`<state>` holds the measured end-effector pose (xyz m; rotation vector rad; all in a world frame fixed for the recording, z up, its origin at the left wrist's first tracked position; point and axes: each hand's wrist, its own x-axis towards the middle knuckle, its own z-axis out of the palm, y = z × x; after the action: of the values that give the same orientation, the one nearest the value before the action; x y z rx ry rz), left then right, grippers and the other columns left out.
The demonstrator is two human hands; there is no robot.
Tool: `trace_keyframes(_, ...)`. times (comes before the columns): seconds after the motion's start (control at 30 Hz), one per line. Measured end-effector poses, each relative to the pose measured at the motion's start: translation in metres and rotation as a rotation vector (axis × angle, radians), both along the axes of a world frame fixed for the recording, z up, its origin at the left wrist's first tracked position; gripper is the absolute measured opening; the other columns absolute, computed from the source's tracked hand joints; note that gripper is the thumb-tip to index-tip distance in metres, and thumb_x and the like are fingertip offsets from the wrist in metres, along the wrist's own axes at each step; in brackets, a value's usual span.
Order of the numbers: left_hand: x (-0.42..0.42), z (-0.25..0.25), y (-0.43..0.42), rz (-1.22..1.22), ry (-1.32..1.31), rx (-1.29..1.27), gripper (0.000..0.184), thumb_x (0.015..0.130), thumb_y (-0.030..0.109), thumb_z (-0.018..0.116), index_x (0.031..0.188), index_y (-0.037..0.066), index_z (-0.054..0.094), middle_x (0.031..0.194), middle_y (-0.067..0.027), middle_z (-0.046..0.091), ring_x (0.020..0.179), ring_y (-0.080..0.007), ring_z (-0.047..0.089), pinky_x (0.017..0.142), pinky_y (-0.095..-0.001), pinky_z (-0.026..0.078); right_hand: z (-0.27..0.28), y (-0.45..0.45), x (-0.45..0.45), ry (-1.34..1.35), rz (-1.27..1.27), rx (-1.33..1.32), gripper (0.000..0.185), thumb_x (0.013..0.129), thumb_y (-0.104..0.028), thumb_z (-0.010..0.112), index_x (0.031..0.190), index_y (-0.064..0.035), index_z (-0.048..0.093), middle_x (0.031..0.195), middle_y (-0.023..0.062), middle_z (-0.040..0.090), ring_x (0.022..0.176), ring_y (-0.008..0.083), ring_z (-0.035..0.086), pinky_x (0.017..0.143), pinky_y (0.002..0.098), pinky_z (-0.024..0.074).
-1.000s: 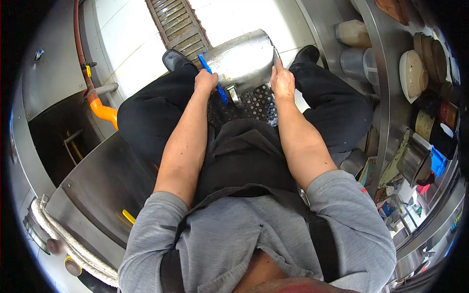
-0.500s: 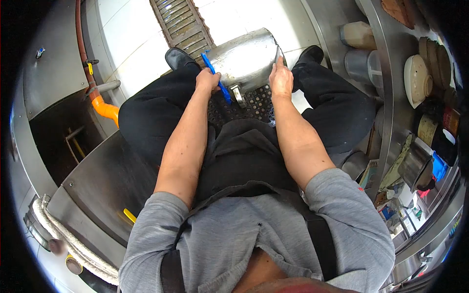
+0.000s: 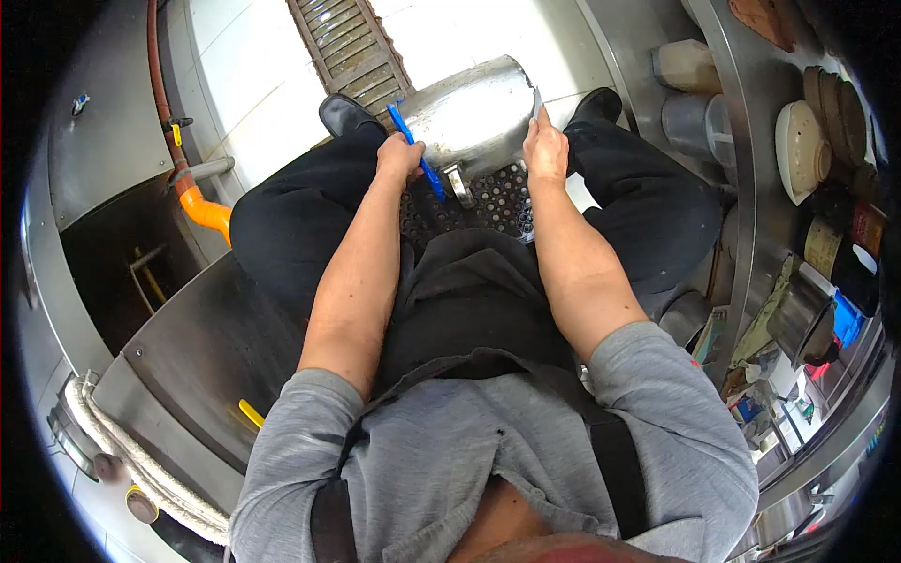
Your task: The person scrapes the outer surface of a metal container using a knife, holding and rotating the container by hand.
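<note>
A dented silver metal pot [image 3: 474,108] lies on its side between the legs, its loop handle [image 3: 459,185] facing me. At the pot's left end runs a long blue strip [image 3: 429,176], with my left hand [image 3: 400,156] closed around its middle. Whether the strip is fixed to the pot or separate, I cannot tell. My right hand [image 3: 546,150] is closed on a flat grey scraper-like blade [image 3: 537,100], held against or just beside the pot's right end. The fingers hide the blade's lower part.
Under the pot is a black perforated mat [image 3: 502,202]. A metal floor grate [image 3: 352,47] lies beyond on white tiles. Steel shelving [image 3: 741,188] with bowls and containers stands at right. An orange pipe [image 3: 202,208] and steel cabinet [image 3: 206,347] are at left.
My right hand has shifted slightly right with the blade, away from the pot's end. My left hand, the blue strip and the pot stay nearly in place.
</note>
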<state>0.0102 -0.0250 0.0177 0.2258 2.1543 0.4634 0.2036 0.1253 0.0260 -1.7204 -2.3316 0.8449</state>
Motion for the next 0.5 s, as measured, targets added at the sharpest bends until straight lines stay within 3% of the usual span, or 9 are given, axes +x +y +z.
trace_keyframes(0.13, 0.001, 0.000, 0.000, 0.029, -0.009, 0.005, 0.027, 0.080, 0.025, 0.067, 0.075, 0.002, 0.054, 0.070, -0.0124, 0.064, 0.057, -0.0221, 0.067, 0.051, -0.0356, 0.054, 0.007, 0.010, 0.000, 0.010, 0.020, 0.028, 0.035, 0.092, -0.017, 0.050, 0.123, -0.0005, 0.055, 0.091, 0.0259, 0.065, 0.087, 0.0418, 0.063, 0.080, 0.0478, 0.0499)
trace_keyframes(0.2, 0.002, -0.001, -0.001, 0.027, -0.027, -0.011, 0.024, 0.083, 0.023, 0.061, 0.091, 0.000, 0.058, 0.073, -0.0141, 0.067, 0.056, -0.0226, 0.068, 0.053, -0.0348, 0.055, 0.009, 0.011, -0.003, 0.020, 0.019, 0.040, 0.035, 0.092, -0.017, 0.050, 0.123, -0.0006, 0.055, 0.091, 0.0262, 0.065, 0.087, 0.0421, 0.063, 0.081, 0.0479, 0.0498)
trace_keyframes(0.3, 0.001, 0.008, 0.001, -0.041, 0.008, -0.001, 0.024, 0.083, 0.022, 0.061, 0.089, -0.001, 0.057, 0.072, -0.0131, 0.067, 0.057, -0.0229, 0.068, 0.054, -0.0341, 0.055, 0.014, 0.012, -0.010, 0.082, 0.059, 0.039, 0.035, 0.092, -0.017, 0.050, 0.123, -0.0022, 0.056, 0.094, 0.0262, 0.065, 0.090, 0.0417, 0.063, 0.083, 0.0478, 0.0493)
trace_keyframes(0.5, 0.000, 0.000, 0.000, 0.026, -0.049, -0.009, 0.025, 0.082, 0.022, 0.062, 0.091, -0.001, 0.059, 0.077, -0.0139, 0.068, 0.058, -0.0235, 0.068, 0.056, -0.0339, 0.055, 0.015, 0.015, -0.009, -0.051, 0.061, -0.086, 0.034, 0.093, -0.017, 0.048, 0.124, -0.0046, 0.056, 0.098, 0.0242, 0.065, 0.093, 0.0410, 0.062, 0.086, 0.0469, 0.0493)
